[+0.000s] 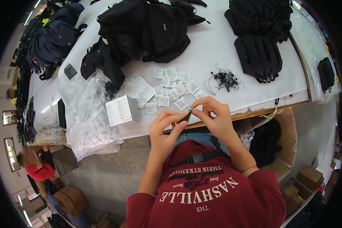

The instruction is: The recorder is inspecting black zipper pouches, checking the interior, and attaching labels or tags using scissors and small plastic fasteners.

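Observation:
Just over the table's front edge, my left hand [164,126] and my right hand [217,120] meet around a small, flat black piece [184,117], which looks like a hang tag. Its lower part is pinched between my left thumb and fingers. At its upper end, my right thumb and forefinger are closed together; a tiny bit between them is too small to name. Beyond my hands lie several small white printed labels [171,90], loosely spread. A tangle of thin black strings [226,80] rests to their right.
A block of white printed cards [118,110] stands left of my hands, beside clear plastic bags [83,110]. Black backpacks [165,32] fill the far middle, with stacked black pouches [258,57] at far right. An open carton [287,142] sits below the table's right edge.

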Available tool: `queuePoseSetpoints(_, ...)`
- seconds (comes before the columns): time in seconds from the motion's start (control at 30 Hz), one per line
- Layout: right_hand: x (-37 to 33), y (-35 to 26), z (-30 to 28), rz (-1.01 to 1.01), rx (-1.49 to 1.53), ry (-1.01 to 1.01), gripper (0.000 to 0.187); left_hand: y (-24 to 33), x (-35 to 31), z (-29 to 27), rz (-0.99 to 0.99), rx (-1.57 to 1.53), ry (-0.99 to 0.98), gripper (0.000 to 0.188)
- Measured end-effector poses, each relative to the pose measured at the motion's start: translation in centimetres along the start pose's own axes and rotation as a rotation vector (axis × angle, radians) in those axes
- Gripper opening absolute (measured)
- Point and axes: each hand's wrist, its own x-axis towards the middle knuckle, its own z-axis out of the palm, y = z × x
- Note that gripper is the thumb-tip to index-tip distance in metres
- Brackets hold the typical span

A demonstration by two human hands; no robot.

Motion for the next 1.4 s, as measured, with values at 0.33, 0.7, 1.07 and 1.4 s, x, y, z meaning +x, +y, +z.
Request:
queuePoseSetpoints(0.33, -0.1, 0.8, 0.0, 0.049, 0.057, -0.223, 0.006, -2.0, 0.0, -0.4, -0.295, -0.139, -0.239, 0.006)
queuePoseSetpoints(0.7, 0.0, 3.5, 0.2, 0.301, 0.508, -0.358, 0.013, -5.3, 5.1, -0.4, -0.316, -0.323, -0.024, 0.016)
queuePoseSetpoints(1.07, -0.6, 3.5, 0.5, 0.286, 0.502, -0.263, 0.013, -11.2, 14.0, -3.9, -0.290, -0.306, 0.539, 0.031)
queuePoseSetpoints(1.4, 0.2, 2.7, 1.5, 0.218, 0.338, -0.031, 0.012, -4.4, 4.0, -0.4, 0.137, 0.261, 0.235, 0.014)
